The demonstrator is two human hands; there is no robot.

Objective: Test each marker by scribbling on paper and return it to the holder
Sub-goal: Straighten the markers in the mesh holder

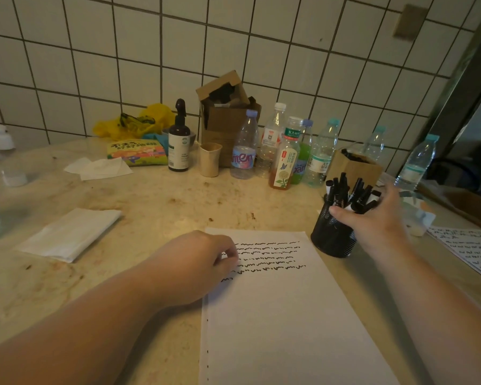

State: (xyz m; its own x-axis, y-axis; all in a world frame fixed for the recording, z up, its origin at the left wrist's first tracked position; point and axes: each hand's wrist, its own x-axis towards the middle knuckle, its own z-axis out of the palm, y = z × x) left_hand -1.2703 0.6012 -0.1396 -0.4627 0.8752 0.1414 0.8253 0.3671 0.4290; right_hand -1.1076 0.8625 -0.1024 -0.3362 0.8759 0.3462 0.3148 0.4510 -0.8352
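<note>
Paper (pixel 283 315) lay nearest, six scribble rows done, a seventh begun. Left hand (pixel 203 262) rested on its edge, fingers loosely curled, empty. Right hand (pixel 372 218) reached into the mesh holder (pixel 331 237), fingers among the markers (pixel 347 193); grip indeterminate. Many likely remained untested.

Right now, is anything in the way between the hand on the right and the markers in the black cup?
Nothing visible. The right hand already rests against the black mesh holder, its thumb on the rim and its fingers among the markers. The bottles stand behind, clear of it.
</note>
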